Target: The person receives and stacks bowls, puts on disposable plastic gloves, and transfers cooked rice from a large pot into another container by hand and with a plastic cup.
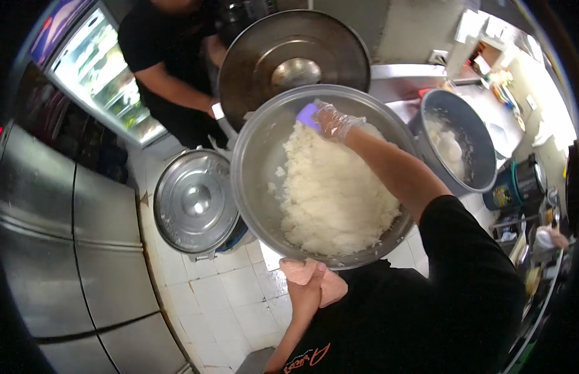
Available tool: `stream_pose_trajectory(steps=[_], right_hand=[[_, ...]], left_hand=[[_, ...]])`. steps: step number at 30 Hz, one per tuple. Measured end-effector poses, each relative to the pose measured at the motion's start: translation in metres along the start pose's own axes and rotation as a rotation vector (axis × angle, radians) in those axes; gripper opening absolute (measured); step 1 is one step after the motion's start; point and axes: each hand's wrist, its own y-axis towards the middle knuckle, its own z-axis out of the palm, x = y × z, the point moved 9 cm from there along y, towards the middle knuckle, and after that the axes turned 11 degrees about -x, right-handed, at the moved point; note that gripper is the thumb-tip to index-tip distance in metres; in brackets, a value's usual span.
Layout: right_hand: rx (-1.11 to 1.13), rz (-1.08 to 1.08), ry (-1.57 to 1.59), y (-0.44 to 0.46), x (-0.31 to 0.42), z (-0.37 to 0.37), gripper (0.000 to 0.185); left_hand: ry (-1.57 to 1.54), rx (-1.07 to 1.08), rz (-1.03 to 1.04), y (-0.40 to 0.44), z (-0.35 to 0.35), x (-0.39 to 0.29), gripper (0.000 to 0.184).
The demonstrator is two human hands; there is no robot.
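A wide metal basin [247, 187] in front of me holds a big heap of white cooked rice [339, 193]. My right hand [333, 121], in a clear plastic glove, reaches over the rice to the far side. It grips a purple scraper [308, 116], which touches the rice at the heap's far edge. At the basin's near rim, my left hand [307, 293] is closed around a folded pink cloth [333, 288]. Some fingers of that hand are hidden by the cloth.
Behind the basin stands a large round metal lid [252, 59]. A lidded pot [196, 199] is on the left, near steel cabinet doors [40, 268]. A grey tub [485, 149] with rice remnants sits right. Another person [165, 68] in black stands at the back left.
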Motion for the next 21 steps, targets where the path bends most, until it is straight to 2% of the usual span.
stream_pose_trajectory(steps=[1, 4, 7, 8, 11, 14, 17, 19, 21], right_hand=[[0.129, 0.033, -0.030, 0.012, 0.007, 0.017, 0.031], [-0.198, 0.211, 0.215, -0.001, 0.038, -0.003, 0.030], [0.276, -0.093, 0.234, 0.002, 0.094, 0.004, 0.028], [0.286, -0.180, 0.141, -0.001, 0.107, 0.007, 0.029], [0.318, -0.369, 0.386, -0.023, 0.139, 0.012, 0.037], [0.348, -0.483, 0.426, -0.047, 0.164, 0.020, 0.042], [0.374, -0.518, 0.866, -0.074, 0.194, -0.012, 0.037], [0.446, -0.370, 0.895, -0.098, 0.203, -0.056, 0.035], [0.430, -0.329, 0.906, -0.111, 0.203, -0.066, 0.032]], left_hand=[[-0.007, 0.014, 0.019, 0.002, 0.001, 0.001, 0.061], [-0.041, 0.021, -0.100, -0.002, 0.003, -0.011, 0.055], [-0.104, 0.042, -0.093, 0.000, 0.005, -0.005, 0.050], [-0.086, 0.027, -0.070, 0.001, 0.004, -0.006, 0.050], [-0.065, -0.015, -0.031, 0.002, 0.000, -0.004, 0.051], [-0.113, 0.030, -0.066, 0.002, 0.004, -0.001, 0.052], [-0.130, 0.076, -0.073, 0.002, 0.005, -0.002, 0.053], [-0.105, 0.046, -0.061, 0.003, 0.003, -0.002, 0.055], [-0.077, 0.018, -0.047, 0.004, 0.002, -0.003, 0.058]])
